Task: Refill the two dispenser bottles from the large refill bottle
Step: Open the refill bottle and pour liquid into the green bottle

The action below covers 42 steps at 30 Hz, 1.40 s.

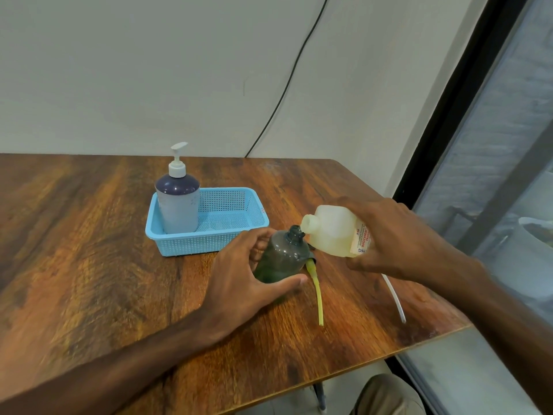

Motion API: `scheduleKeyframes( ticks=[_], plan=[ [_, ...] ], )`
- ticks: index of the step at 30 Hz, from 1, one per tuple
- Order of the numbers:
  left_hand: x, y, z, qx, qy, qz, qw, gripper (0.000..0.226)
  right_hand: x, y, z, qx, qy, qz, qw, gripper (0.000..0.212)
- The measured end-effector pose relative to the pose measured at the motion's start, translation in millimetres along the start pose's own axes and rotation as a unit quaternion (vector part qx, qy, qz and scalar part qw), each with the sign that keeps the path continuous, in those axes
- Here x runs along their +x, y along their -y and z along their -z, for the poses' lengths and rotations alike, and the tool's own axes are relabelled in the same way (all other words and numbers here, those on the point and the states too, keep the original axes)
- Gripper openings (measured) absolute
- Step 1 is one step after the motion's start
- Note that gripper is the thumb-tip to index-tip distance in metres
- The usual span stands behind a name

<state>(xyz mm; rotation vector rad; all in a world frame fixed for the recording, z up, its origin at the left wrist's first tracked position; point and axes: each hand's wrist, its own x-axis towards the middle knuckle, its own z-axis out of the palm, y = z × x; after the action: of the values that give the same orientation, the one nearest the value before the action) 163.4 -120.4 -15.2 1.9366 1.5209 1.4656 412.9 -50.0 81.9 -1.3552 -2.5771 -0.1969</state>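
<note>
Left hand (239, 271) curled around the dark bottle (281, 259), thumb across its near side, forearm reaching in low from the left. Right hand (389, 238) wrapped about the tilted refill bottle (332, 232), just right of the dark bottle.

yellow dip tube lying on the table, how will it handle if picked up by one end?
The yellow dip tube is thin and already curved, so probably floppy. It looks very light. It appears wet with yellowish liquid, so maybe slippery between fingers.

Glossy wood-grain table (89, 235), perforated plastic basket (227, 205), translucent plastic refill bottle (332, 232)
</note>
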Motion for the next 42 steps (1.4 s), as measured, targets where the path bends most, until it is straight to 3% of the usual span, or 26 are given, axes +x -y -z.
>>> scheduleKeyframes(
  ticks=[42],
  plan=[
    [0.1, -0.6, 1.1, 0.001, 0.007, 0.005, 1.0, 0.082, 1.5, -3.1, 3.8, -0.034, 0.014, 0.005, 0.999, 0.093]
  ],
)
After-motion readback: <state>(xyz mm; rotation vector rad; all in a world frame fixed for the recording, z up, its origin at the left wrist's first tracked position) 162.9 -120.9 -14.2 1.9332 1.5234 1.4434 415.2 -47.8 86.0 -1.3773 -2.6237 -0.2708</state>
